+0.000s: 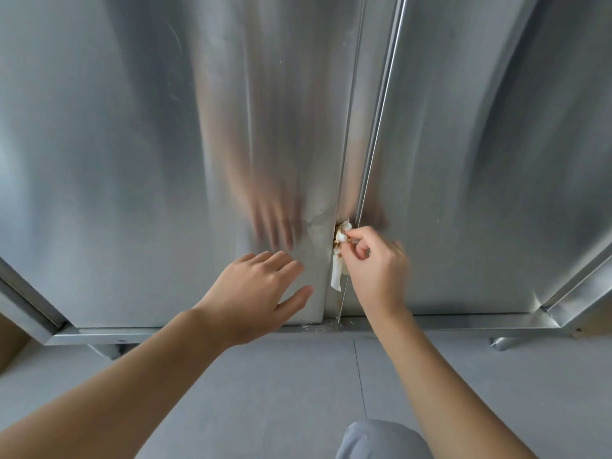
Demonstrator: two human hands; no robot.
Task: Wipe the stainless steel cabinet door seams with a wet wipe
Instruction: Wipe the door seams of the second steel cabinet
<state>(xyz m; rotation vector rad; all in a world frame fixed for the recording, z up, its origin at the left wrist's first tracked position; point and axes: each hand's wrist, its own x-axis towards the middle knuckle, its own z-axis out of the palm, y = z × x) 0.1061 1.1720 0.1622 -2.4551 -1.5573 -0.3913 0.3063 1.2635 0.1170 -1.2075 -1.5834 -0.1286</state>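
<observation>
White and crumpled, the wet wipe [337, 276] sits low on the vertical seam [351, 111] between the two stainless steel cabinet doors. Its bunched upper end is pressed into the gap and shows brown smears, and a loose tail hangs down along the edge. The right hand [377, 266] pinches that upper end between thumb and curled fingers, so most of the wipe's middle is hidden behind the fingertips. How far the wipe reaches into the seam cannot be made out. The left hand [255, 293] is open with its fingers straight and slightly spread, holding nothing. It lies close to the left door [132, 160] just beside the seam, though whether the fingertips touch the metal is unclear. A blurred reflection [275, 220] of that hand smears across the brushed steel above it. The right door [480, 160] is cut off at the picture's edge, as is the top of both doors. A steel bottom rail [430, 321] runs under the doors, with a grey floor [265, 392] below it. A knee [381, 438] in grey cloth shows partly at the lower edge.
</observation>
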